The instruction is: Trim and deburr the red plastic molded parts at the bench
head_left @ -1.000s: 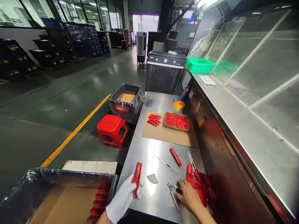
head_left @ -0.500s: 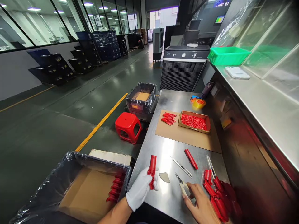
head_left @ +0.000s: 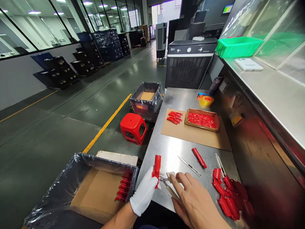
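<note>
Head view: gloved left hand (head_left: 144, 194) grips a red plastic part (head_left: 157, 168), bare right hand (head_left: 194, 203) clasps cutters (head_left: 164, 179), lined carton (head_left: 50, 197) beside

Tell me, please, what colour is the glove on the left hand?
The glove is white, and it shows clearly in the head view.

I note a glazed partition (head_left: 43, 25) running along my left above a white wall (head_left: 16, 82), with ceiling lights (head_left: 34, 12) showing behind it. Dark stacked racks (head_left: 105, 44) line the green painted floor (head_left: 47, 127), marked by a yellow lane line (head_left: 107, 127). A red plastic stool (head_left: 133, 127) stands nearby; a floor-standing air cooler (head_left: 190, 68) stands ahead, before a bright far doorway (head_left: 164, 14).
</note>
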### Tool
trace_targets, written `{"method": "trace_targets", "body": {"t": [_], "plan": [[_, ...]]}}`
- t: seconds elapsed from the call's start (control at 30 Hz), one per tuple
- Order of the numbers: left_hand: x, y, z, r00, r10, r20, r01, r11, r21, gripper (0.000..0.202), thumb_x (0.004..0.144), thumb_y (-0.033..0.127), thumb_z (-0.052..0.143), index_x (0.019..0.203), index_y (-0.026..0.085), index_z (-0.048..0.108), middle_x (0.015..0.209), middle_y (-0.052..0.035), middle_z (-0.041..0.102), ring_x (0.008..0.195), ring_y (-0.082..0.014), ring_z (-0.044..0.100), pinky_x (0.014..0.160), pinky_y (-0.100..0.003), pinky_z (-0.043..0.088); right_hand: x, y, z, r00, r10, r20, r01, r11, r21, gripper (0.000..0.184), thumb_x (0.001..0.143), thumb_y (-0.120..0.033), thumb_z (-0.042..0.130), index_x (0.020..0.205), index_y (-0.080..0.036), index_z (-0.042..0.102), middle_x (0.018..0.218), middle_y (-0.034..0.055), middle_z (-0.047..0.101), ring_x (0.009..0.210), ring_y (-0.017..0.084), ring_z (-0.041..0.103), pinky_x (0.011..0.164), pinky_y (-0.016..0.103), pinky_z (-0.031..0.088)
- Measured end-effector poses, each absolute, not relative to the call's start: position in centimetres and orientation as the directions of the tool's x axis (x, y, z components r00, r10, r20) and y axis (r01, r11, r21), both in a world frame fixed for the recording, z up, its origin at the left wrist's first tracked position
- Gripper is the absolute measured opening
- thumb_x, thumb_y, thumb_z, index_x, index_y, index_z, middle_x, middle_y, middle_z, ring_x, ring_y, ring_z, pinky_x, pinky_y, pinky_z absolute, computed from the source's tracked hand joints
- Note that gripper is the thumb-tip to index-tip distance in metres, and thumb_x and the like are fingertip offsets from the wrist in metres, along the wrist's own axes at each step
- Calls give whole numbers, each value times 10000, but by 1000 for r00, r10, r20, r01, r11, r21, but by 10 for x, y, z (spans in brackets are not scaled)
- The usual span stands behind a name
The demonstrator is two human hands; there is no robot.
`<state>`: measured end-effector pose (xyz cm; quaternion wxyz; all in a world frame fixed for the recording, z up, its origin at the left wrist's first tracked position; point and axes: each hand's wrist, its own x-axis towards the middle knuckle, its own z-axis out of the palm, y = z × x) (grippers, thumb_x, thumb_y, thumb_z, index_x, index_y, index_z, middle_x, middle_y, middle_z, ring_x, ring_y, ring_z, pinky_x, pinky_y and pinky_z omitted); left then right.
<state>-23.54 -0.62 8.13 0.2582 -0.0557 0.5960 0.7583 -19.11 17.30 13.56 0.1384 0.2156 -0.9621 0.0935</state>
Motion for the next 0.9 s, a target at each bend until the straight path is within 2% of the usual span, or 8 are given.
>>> {"method": "trace_targets", "body": {"t": [0.17,0.3,0.47,0.6,0.77,0.9], "plan": [[-233,-10,81,-867,312,-390,-435,-90,896,285,797,338,598,1021,164,570,924,-61,579,759,-161,488,746,-319,411,-192,161,136,-852,-401,337,-432,902,-19,601,608,-171,619,1198,-141,509,925,72,591,793,233,523,630,347,454],[-232,-9,84,-871,275,-407,-430,-27,902,238,806,300,585,994,155,592,932,-68,578,720,-149,469,730,-316,404,-192,154,134,-858,-392,333,-403,914,38,548,674,-132,560,1215,-144,470,896,69,572,777,239,499,633,358,389],[-232,-10,84,-874,302,-382,-430,-111,896,214,787,301,591,952,165,587,882,-52,540,757,-161,463,732,-309,393,-192,150,131,-865,-400,303,-402,914,57,535,694,-93,535,1225,-139,478,908,81,557,791,247,484,651,368,360],[-232,-12,84,-866,334,-373,-419,-77,905,201,790,269,553,955,161,589,802,-26,494,701,-152,437,711,-308,388,-192,149,130,-863,-402,307,-397,914,82,480,678,-86,560,1156,-129,544,871,80,559,767,237,469,627,364,341],[-233,-8,92,-876,330,-351,-365,20,931,254,796,253,521,989,143,643,867,-57,564,676,-149,422,690,-309,380,-193,148,130,-866,-421,270,-393,907,152,337,711,-112,553,1045,-116,602,835,99,555,730,238,458,590,370,327],[-233,-6,94,-899,274,-343,-345,43,938,227,795,208,530,964,151,671,842,-49,594,726,-164,431,724,-304,379,-194,146,128,-868,-434,243,-413,901,136,222,723,-90,529,923,-154,601,839,98,553,709,237,461,565,373,333]]}}
